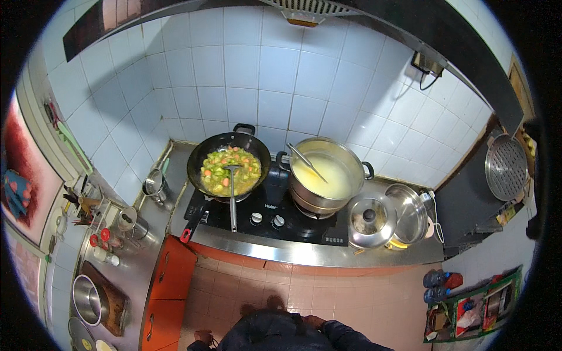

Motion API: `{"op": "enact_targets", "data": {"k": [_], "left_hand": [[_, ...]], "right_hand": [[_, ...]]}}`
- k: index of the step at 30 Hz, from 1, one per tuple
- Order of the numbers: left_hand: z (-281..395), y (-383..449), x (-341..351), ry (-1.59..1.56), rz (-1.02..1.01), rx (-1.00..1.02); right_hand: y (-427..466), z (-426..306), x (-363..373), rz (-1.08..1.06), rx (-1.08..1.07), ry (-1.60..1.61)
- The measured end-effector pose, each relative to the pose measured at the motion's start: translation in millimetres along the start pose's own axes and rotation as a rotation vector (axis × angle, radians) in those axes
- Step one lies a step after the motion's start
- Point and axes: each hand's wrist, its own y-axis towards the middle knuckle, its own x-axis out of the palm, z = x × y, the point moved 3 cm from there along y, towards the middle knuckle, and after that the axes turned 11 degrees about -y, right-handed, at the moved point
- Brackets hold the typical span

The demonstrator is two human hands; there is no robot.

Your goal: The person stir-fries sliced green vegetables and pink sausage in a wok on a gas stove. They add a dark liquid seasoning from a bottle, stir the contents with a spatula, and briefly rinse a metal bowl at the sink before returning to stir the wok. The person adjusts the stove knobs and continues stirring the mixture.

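My left hand (203, 337) hangs low at my side, near the orange cabinet, with a thin dark cord or strap beside it. Against the front of my dark jacket rests my right hand (313, 321); its fingers are mostly hidden. Before me, a black wok (193, 169) on the left burner holds chopped green vegetables and orange pieces (239, 160) in liquid. A metal spatula (232, 202) leans in it, handle toward me. On the right burner, a steel pot (303, 195) contains pale yellow liquid (336, 171), with a metal utensil (307, 162) resting inside.
Right of the black Haier gas hob (263, 232) are a steel lid (373, 232) and an empty steel pot (406, 210). Along the left counter stand red-capped jars (112, 240), a steel pot (88, 300) and a wooden board (116, 309). A range hood (421, 39) hangs overhead.
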Motion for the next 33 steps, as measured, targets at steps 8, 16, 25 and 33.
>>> {"op": "enact_targets", "data": {"k": [8,16,25,33], "left_hand": [[2.8,2.5,26.7,-0.583,0.056,-0.400],[-4.2,-20.7,47.1,-0.607,0.107,-0.475],[-11.3,-24.8,63.0,-0.634,0.151,-0.503],[-15.1,-46.2,92.6,-0.464,0.150,-0.402]], "right_hand": [[15.9,0.5,-30.4,-0.222,0.147,-0.126],[20.8,-21.8,-71.1,-0.271,0.036,-0.026],[17.8,-130.8,-173.4,0.113,-0.138,-0.338],[-7.3,-370.5,-360.1,0.829,-0.339,-0.033]]}}
